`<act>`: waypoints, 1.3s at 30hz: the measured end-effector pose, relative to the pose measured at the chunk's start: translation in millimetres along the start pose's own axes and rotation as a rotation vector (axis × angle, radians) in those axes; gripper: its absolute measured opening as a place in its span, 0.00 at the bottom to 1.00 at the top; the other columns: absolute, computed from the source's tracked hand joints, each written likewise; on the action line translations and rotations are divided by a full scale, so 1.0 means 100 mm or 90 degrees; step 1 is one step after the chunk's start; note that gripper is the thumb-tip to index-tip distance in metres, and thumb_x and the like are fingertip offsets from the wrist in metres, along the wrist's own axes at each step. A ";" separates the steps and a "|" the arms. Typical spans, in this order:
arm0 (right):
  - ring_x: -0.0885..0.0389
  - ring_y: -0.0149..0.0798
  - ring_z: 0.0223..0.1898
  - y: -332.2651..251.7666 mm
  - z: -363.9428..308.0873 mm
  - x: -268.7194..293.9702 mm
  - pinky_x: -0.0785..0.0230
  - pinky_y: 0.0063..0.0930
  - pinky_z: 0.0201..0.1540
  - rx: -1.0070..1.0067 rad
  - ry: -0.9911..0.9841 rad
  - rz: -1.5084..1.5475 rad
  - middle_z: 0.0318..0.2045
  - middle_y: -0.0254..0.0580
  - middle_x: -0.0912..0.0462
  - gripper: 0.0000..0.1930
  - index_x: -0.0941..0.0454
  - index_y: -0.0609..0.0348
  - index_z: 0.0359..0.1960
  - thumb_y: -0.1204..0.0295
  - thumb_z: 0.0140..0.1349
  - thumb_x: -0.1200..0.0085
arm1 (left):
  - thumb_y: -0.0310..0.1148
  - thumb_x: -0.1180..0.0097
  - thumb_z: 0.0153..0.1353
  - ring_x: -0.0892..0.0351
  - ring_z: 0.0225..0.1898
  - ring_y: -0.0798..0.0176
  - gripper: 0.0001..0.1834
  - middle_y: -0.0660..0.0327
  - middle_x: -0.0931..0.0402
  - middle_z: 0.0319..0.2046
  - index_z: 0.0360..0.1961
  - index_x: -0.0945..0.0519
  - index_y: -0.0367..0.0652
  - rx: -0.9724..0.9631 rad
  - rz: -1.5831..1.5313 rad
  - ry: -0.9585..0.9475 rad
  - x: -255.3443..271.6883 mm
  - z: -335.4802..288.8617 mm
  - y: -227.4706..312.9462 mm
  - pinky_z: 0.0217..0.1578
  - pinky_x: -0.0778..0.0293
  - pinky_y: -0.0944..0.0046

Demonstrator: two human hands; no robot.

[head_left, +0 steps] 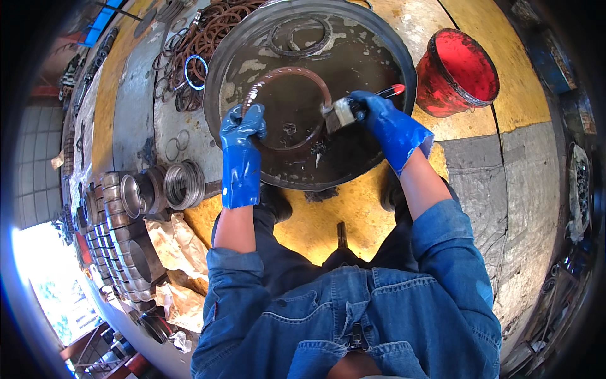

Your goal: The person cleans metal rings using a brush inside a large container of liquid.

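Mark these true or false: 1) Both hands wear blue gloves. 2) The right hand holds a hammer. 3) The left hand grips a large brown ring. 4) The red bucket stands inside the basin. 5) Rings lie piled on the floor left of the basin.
1) True: the left hand and right hand wear blue gloves.
2) False: it holds a red-handled paintbrush.
3) True: it grips the large brown ring over the round dark metal basin.
4) False: the red plastic bucket stands beside it on the floor.
5) True: the pile of brown rings.
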State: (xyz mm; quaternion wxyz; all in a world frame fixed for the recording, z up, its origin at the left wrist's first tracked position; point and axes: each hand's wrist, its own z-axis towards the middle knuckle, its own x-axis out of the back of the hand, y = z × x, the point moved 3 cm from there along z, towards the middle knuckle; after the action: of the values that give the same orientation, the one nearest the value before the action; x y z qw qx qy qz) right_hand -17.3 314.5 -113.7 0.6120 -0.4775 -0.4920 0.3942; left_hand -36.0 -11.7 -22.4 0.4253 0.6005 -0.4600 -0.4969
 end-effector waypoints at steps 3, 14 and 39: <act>0.17 0.32 0.32 0.03 -0.10 -0.22 0.27 0.26 0.35 -0.049 -0.086 0.156 0.35 0.38 0.13 0.11 0.13 0.60 0.41 0.65 0.66 0.36 | 0.24 0.36 0.64 0.30 0.18 0.69 0.04 0.64 0.25 0.21 0.40 0.16 0.36 -0.010 -0.070 -0.007 0.08 0.13 -0.02 0.20 0.35 0.67; 0.23 0.29 0.26 -0.70 -0.24 -0.22 0.31 0.29 0.33 -0.161 -0.301 0.041 0.24 0.36 0.18 0.30 0.14 0.58 0.36 0.39 0.63 0.38 | 0.34 0.35 0.65 0.24 0.25 0.63 0.13 0.61 0.22 0.26 0.46 0.17 0.38 -0.088 0.145 -0.064 0.13 0.18 -0.23 0.27 0.25 0.62; 0.17 0.30 0.37 -1.28 -0.33 -0.11 0.23 0.30 0.44 -0.243 -0.071 0.096 0.34 0.40 0.12 0.22 0.14 0.64 0.44 0.55 0.63 0.35 | 0.37 0.34 0.60 0.15 0.38 0.60 0.16 0.55 0.15 0.35 0.48 0.17 0.45 -0.002 0.684 -0.183 -0.29 -0.13 -0.23 0.43 0.22 0.59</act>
State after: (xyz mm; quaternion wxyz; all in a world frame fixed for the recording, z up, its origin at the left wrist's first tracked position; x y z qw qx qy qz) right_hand 14.2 268.3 5.9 0.4511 -0.5975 -0.5537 0.3645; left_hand -22.8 22.6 -37.1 0.5528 0.2069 -0.7541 -0.2880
